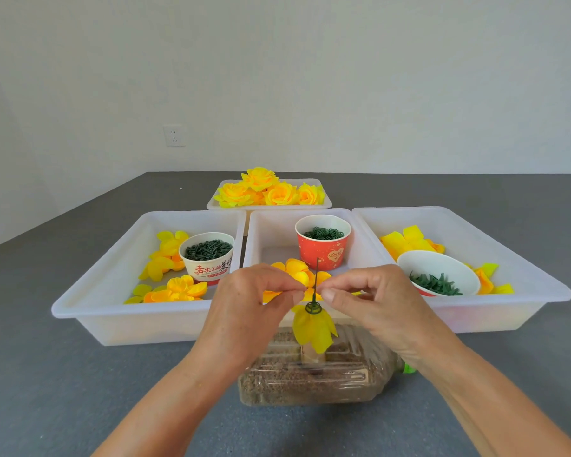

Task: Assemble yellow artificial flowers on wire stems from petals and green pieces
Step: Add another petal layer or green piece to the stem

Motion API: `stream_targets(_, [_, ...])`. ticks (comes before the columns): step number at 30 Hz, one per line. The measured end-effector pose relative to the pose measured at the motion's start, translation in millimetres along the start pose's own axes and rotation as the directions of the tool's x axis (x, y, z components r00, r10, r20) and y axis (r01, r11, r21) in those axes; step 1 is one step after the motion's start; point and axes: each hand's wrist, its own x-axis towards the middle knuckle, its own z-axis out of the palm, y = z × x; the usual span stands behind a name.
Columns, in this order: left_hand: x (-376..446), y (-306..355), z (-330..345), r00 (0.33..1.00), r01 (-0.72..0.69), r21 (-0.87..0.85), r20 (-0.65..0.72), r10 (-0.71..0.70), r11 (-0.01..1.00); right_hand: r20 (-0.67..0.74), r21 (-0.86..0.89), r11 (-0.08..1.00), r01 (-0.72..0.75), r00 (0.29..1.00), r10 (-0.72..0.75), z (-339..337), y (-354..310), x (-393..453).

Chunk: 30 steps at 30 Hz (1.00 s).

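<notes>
On the grey tabletop [80,374] the left tray [89,293] holds yellow petals [165,255] and a white paper cup [207,255] full of dark green pieces. Next comes the left hand [248,305]; its thumb and forefinger pinch the thin green wire stem [316,278], which stands almost upright. The right hand [376,301] pinches the same stem from the other side, so both hands are grasping it. Just under the fingers a small green piece [313,307] sits on the stem, and a yellow petal layer [314,328] hangs below it, over a clear plastic bottle [310,380] that lies on its side. Behind the hands is the middle tray [261,232] with a red cup [323,245]; further back a small tray [218,201] carries finished yellow flowers [267,189]. The right tray [534,275] has loose petals and a white bowl [442,265] with green pieces.
</notes>
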Motion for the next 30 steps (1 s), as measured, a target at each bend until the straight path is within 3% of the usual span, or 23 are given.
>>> stream_targets(6, [-1, 0, 6, 0.998, 0.03, 0.039, 0.045, -0.032, 0.999, 0.008, -0.011, 1.0, 0.025, 1.0, -0.025, 9, 4, 3])
stream_targets(13, [-1, -1, 7, 0.985, -0.159, 0.199, 0.095, 0.143, 0.967, 0.008, -0.006, 0.998, 0.061, 0.998, -0.061, 17, 19, -3])
stream_targets(18, [-3, 0, 8, 0.978, -0.196, 0.246, 0.116, 0.172, 0.949, -0.004, 0.035, 0.997, 0.066, 0.998, -0.066, 20, 22, -6])
stream_targets(21, [0, 0, 1, 0.977, -0.157, 0.2, 0.176, 0.122, 0.967, 0.029, 0.144, 0.99, -0.012, 1.0, 0.008, 15, 18, -6])
stream_targets(24, [2, -4, -8, 0.997, -0.049, 0.125, 0.065, 0.041, 0.991, 0.008, 0.31, 0.947, -0.078, 0.997, 0.079, 8, 14, -4])
stream_targets(26, [3, -8, -10, 0.999, 0.024, 0.089, -0.026, -0.022, 0.996, -0.012, 0.249, 0.968, -0.035, 0.999, 0.039, 10, 12, -3])
stream_targets(30, [0, -7, -6, 0.997, 0.08, 0.026, -0.021, -0.08, 0.996, -0.015, 0.084, 0.996, 0.005, 1.0, -0.004, 17, 11, -1])
